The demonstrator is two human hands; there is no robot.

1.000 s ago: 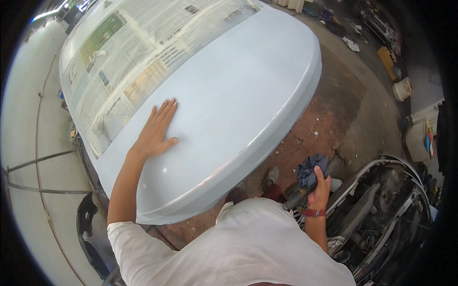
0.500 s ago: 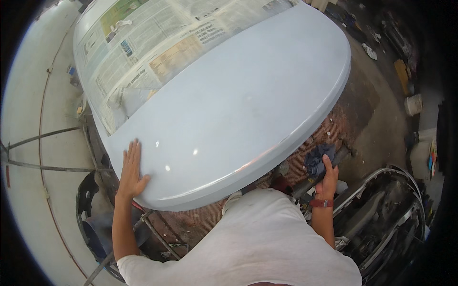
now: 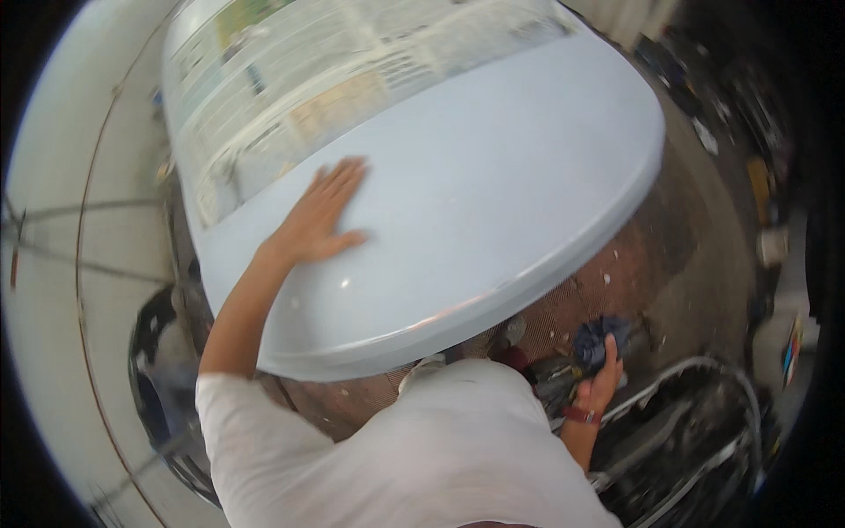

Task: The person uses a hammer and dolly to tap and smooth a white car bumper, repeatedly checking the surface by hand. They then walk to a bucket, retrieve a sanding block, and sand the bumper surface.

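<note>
A broad, glossy pale grey car panel (image 3: 493,185) with a curved front lip lies in front of me. Flat on its left part rests my left hand (image 3: 319,216), fingers stretched and thumb spread out. Down at my right side, clear of the panel, my right hand (image 3: 602,384) grips a crumpled dark blue cloth (image 3: 595,340). Only part of that hand's fingers shows round the cloth. Newspaper sheets (image 3: 352,62) cover the area behind the panel's bare surface.
At the lower right lie dark vehicle parts with a curved pale edge (image 3: 695,378). A dark curved part (image 3: 150,352) and metal bars (image 3: 97,209) stand at left. A white bucket (image 3: 773,246) sits at far right. Reddish matting (image 3: 330,405) covers the floor below the panel.
My left hand has slid from the panel's left edge inward and away from me. My right hand has dropped slightly nearer, still holding the cloth. The view has shifted a little.
</note>
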